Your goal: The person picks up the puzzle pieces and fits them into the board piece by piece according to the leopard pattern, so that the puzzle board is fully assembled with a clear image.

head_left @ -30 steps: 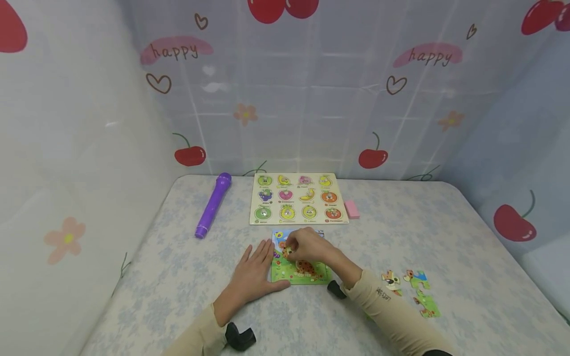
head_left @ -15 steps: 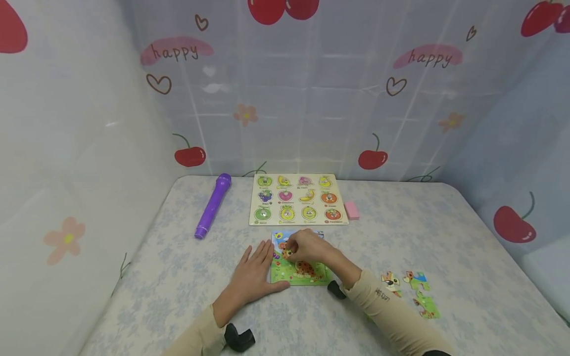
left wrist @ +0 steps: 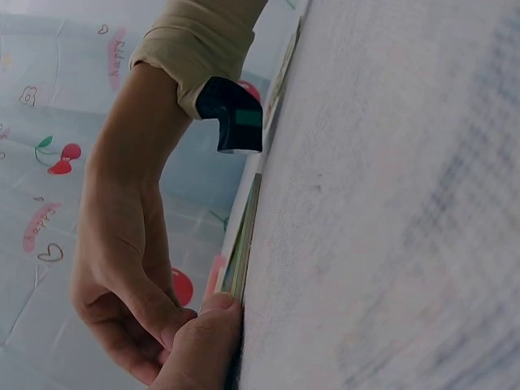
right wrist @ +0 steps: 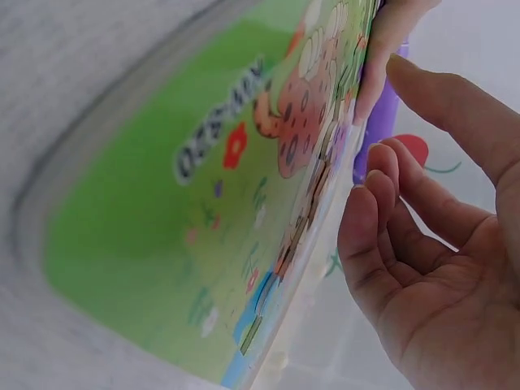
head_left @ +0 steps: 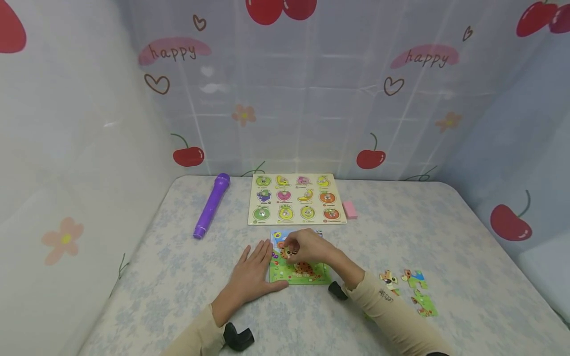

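Note:
A small green jigsaw puzzle board (head_left: pixel 278 277) with a spotted cartoon leopard (head_left: pixel 305 268) lies in front of the person. My left hand (head_left: pixel 249 273) rests flat with straight fingers along the board's left side, its thumb near the front edge. Over the leopard's head is my right hand (head_left: pixel 309 247), fingers bent and fingertips low over the picture. In the right wrist view a gap shows between that hand's thumb (right wrist: pixel 455 106) and its fingers, with no piece visible there. Part of the board's upper half is hidden under the right hand.
Several loose puzzle pieces (head_left: pixel 418 291) lie to the right, beyond the right sleeve (head_left: pixel 392 311). Behind the puzzle sit a wooden fruit board (head_left: pixel 252 217), a pink block (head_left: pixel 350 209) and a purple toy microphone (head_left: pixel 211 207). Printed curtains (head_left: pixel 285 99) enclose the table.
Both hands keep nearly the same position at the puzzle board. The whole head view has shifted very slightly; no piece visibly changes place.

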A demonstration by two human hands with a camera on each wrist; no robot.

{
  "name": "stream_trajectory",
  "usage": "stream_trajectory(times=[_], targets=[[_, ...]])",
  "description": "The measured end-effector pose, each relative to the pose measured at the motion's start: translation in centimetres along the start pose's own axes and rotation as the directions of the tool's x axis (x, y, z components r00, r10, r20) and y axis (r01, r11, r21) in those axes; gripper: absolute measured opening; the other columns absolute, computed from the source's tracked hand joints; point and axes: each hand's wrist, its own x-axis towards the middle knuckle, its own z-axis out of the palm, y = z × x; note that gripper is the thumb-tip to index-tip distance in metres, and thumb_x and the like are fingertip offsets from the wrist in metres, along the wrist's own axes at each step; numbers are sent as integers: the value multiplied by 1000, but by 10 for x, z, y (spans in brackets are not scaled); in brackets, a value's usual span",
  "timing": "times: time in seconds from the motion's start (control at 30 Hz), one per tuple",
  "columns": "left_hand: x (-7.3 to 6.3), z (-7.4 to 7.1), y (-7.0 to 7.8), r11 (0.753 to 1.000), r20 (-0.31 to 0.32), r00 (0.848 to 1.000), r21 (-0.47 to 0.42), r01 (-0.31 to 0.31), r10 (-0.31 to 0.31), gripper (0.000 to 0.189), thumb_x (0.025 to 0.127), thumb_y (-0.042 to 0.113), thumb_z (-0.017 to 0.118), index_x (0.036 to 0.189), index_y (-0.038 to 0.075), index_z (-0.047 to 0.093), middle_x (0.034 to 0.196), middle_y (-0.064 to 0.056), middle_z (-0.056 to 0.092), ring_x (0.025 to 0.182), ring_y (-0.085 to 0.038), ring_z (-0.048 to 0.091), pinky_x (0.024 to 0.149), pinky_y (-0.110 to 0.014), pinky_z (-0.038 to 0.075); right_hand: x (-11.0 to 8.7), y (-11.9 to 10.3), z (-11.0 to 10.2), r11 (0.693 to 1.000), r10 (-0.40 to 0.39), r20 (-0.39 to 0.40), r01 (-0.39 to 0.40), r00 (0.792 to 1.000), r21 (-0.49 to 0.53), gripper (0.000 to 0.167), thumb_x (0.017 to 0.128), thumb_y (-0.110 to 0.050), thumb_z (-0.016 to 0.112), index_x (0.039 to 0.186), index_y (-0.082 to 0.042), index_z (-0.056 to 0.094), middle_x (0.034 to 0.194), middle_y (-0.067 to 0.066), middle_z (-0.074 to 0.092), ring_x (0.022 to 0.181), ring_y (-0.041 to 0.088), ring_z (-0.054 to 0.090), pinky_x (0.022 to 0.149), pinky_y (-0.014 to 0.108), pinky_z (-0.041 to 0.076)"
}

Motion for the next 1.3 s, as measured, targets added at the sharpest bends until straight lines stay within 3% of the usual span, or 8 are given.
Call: stream_trajectory(times=[0.37, 0.63, 0.83, 1.03, 1.3], targets=[[0, -1, 0, 1000, 2, 1000, -2, -1, 1, 112, 80, 86, 37, 156, 7, 16, 164, -7, 17, 152, -23, 16, 122, -53, 12, -10, -4, -7, 998, -59, 33, 58, 998, 39, 40, 76, -17, 83, 112, -7, 68, 87, 0, 66, 70, 7, 55, 63, 21, 49], [-1, 0, 0, 1000, -9, 1000, -13, -2, 2, 112, 80, 86, 39, 156, 6, 18, 164, -8, 18, 152, -23, 17, 123, -52, 12, -26, -6, -21, 993, -87, 23, 85, 996, 84, 42, 77, -13, 82, 115, -4, 67, 94, 7, 68, 78, 15, 58, 67, 24, 50], [-1, 1, 0, 1000, -8, 1000, -2, -2, 2, 113, 79, 87, 37, 156, 7, 18, 164, -8, 17, 152, -24, 17, 123, -52, 12, -42, 10, -26, 996, -65, 13, 64, 998, 63, 39, 76, -14, 83, 110, -4, 67, 91, 10, 66, 78, 19, 57, 66, 23, 48], [0, 1, 0, 1000, -18, 1000, 8, -2, 3, 113, 79, 87, 36, 156, 7, 18, 164, -8, 18, 152, -23, 17, 123, -51, 12, -60, 32, -27, 998, -34, 18, 33, 999, 53, 43, 74, -15, 85, 112, -6, 68, 94, 5, 66, 75, 11, 52, 65, 23, 47], [0, 0, 1, 1000, -3, 1000, 0, 5, -5, 113, 79, 87, 38, 156, 7, 17, 164, -7, 17, 152, -23, 16, 123, -51, 11, -86, 50, -36, 999, 19, 9, -19, 1000, 49, 45, 74, -18, 85, 114, -9, 67, 98, -1, 65, 84, 13, 55, 71, 24, 49]])
